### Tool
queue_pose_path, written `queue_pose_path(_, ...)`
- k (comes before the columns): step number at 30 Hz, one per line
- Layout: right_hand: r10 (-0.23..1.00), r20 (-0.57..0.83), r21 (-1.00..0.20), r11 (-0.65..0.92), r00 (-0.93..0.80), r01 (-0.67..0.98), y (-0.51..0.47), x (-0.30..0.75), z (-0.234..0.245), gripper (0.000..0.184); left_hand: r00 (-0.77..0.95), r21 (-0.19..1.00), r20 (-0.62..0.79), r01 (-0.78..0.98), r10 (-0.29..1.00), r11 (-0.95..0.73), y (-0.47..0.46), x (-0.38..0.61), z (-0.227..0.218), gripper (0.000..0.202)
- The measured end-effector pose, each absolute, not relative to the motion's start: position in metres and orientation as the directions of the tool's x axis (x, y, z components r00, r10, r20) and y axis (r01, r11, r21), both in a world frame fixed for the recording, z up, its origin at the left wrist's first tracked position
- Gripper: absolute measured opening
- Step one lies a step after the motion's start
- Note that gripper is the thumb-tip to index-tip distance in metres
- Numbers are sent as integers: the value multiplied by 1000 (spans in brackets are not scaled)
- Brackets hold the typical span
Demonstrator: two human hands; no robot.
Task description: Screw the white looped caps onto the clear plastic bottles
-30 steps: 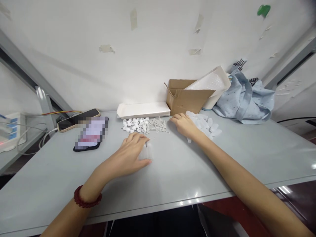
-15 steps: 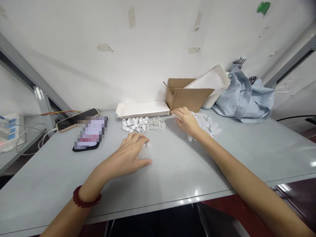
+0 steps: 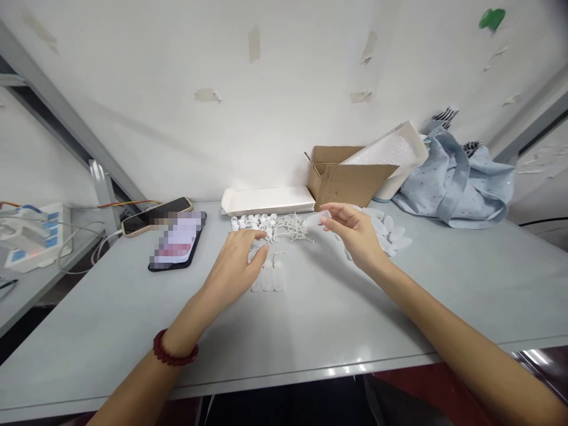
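We see a glossy grey tabletop (image 3: pixel 319 325) against a white wall (image 3: pixel 168 136) patched with tape (image 3: pixel 207 95). At the back stand a cardboard box (image 3: pixel 355 184) and a blue bag (image 3: pixel 457 183). Our right hand (image 3: pixel 361 236) pinches a translucent piece (image 3: pixel 315 222) beside the pale strings (image 3: pixel 289 228); our left hand (image 3: pixel 235 260), half open near white caps (image 3: pixel 252 221), grips nothing we can make out.

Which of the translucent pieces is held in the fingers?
The piece pinched by the right hand; the others in view lie in the pile beside that hand or in the row near the left hand.
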State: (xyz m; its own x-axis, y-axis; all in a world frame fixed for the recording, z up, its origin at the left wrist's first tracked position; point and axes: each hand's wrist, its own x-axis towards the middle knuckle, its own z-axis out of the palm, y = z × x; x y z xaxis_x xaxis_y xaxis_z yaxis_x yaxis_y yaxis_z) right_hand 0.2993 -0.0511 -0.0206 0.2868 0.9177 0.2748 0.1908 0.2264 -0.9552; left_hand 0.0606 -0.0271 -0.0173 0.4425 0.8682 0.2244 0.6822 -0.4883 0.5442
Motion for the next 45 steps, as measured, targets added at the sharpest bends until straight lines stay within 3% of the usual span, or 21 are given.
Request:
queue_pose_path(13, 933, 110, -993, 113, 344, 12, -49, 303, -22, 16, 563, 369, 301, 675, 770, -639, -9, 61, -40, 40)
queue_pose_path(26, 945, 87, -992, 111, 314, -58, -51, 298, -20, 15, 784, 150, 102, 596, 612, -789, 24, 65, -34, 50)
queue_pose_path(32, 952, 88, -990, 115, 294, -76, -54, 293, -15, 14, 800, 140, 63, 585, 596, -799, 25, 65, -35, 59)
queue_pose_path(38, 955, 89, -989, 118, 282, -86, -55, 293, -14, 15, 796, 165, 113, 575, 595, -801, 24, 68, -37, 63)
queue_pose_path(45, 955, 86, -990, 115, 285, -87, -55, 293, -14, 16, 752, 355, 305, 480, 584, -802, 26, 66, -37, 56)
